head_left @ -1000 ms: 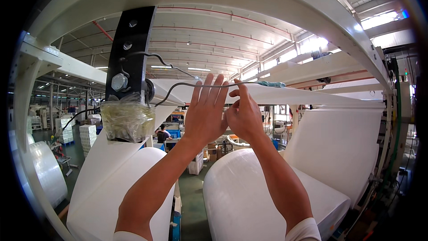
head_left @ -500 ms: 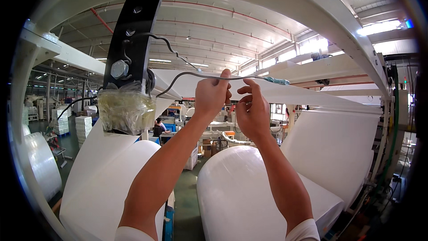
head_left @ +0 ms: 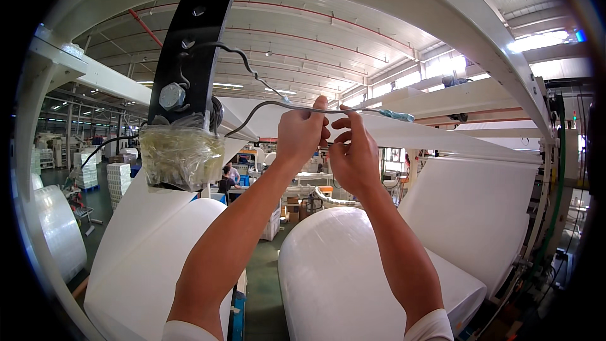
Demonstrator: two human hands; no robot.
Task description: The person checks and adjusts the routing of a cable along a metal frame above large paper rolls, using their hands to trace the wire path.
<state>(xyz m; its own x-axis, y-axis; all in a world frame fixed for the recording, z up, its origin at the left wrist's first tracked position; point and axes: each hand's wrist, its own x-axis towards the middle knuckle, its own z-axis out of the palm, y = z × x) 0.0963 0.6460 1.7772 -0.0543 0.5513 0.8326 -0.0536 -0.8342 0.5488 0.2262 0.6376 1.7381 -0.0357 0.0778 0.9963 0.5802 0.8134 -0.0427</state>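
Note:
Both my arms reach up in front of me. My left hand (head_left: 302, 134) is closed around a thin grey cable (head_left: 262, 108) that runs across at head height. My right hand (head_left: 351, 155) pinches the same cable just to the right, thumb and fingers on it. The cable comes from a black bracket (head_left: 190, 50) with a large bolt on the left and ends at a blue-green wrapped tip (head_left: 396, 115) on the right. Under the bracket hangs a part wrapped in clear plastic (head_left: 181, 156).
Large rolls of white material (head_left: 344, 278) stand below my hands, with another (head_left: 148, 259) on the left and a wide white sheet (head_left: 473, 215) on the right. A white arched frame (head_left: 404, 0) spans overhead. A person (head_left: 225, 180) stands far off on the factory floor.
My left hand's fingers were spread a second ago and have closed around the cable. Both hands now sit slightly lower and closer together on it.

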